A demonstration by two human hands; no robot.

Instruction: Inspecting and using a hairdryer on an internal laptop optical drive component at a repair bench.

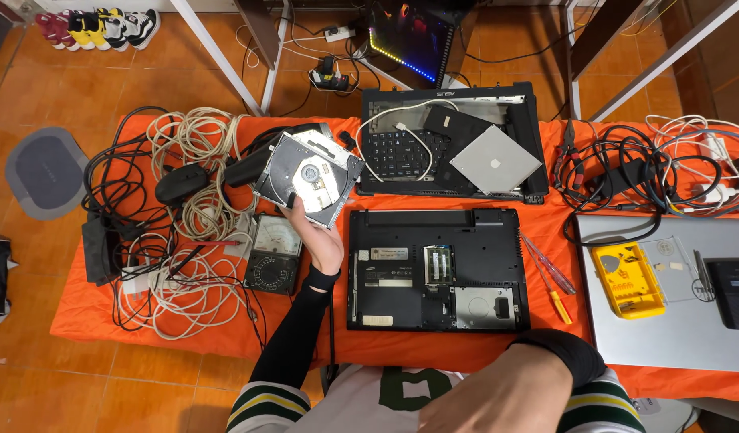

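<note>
My left hand (317,236) holds up an optical disc drive (309,176) with its metal underside and spindle showing, above the orange table cover (89,309). It hangs over an analog multimeter (275,252). My right hand (498,393) rests low at the bottom edge, close to the camera, fingers curled with nothing seen in it. In front of me lies a black laptop (434,269) turned bottom up, with its covers off and a memory module exposed.
A second black laptop (450,140) with a silver drive on it lies behind. White and black cables (185,208) are piled at left, more cables (650,168) at right. Screwdrivers (550,277), a silver laptop (666,321) and a yellow tool case (626,281) sit right.
</note>
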